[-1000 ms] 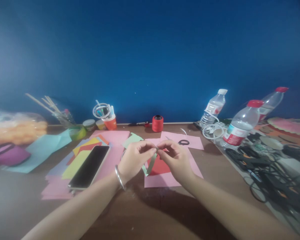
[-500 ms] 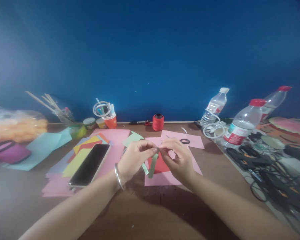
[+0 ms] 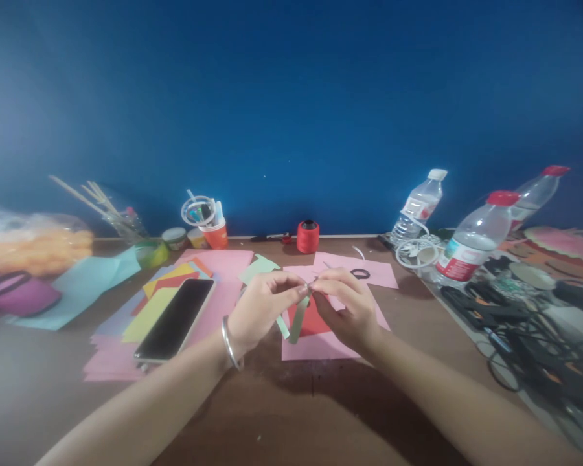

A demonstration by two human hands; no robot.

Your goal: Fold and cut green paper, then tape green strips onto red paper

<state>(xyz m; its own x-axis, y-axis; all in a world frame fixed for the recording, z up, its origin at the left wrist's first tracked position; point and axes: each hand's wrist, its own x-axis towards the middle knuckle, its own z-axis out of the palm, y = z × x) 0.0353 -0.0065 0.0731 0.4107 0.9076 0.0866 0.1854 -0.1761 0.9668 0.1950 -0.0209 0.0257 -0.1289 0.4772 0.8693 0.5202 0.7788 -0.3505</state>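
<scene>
My left hand (image 3: 267, 303), with a silver bangle at the wrist, is closed in a pinch on the upper end of a green paper strip (image 3: 298, 321). My right hand (image 3: 348, 304) meets it there, thumb and fingers pinching the same end. The strip hangs down between the hands; the pinched tip is too small to make out. Below lies a red paper piece (image 3: 315, 325) on a pink sheet (image 3: 320, 349). A second green strip (image 3: 282, 327) shows beside my left fingers. Behind the hands, scissors with a dark handle (image 3: 360, 274) rest on pink paper, partly hidden.
A phone (image 3: 175, 318) lies on stacked coloured paper (image 3: 233, 265) at left. At the back stand a red spool (image 3: 308, 238) and an orange cup of pens (image 3: 216, 234). Water bottles (image 3: 473, 239) and tangled black cables (image 3: 525, 330) crowd the right side.
My right fingers have curled in slightly at the pinched end of the strip. Otherwise the hands and strip stay nearly in place.
</scene>
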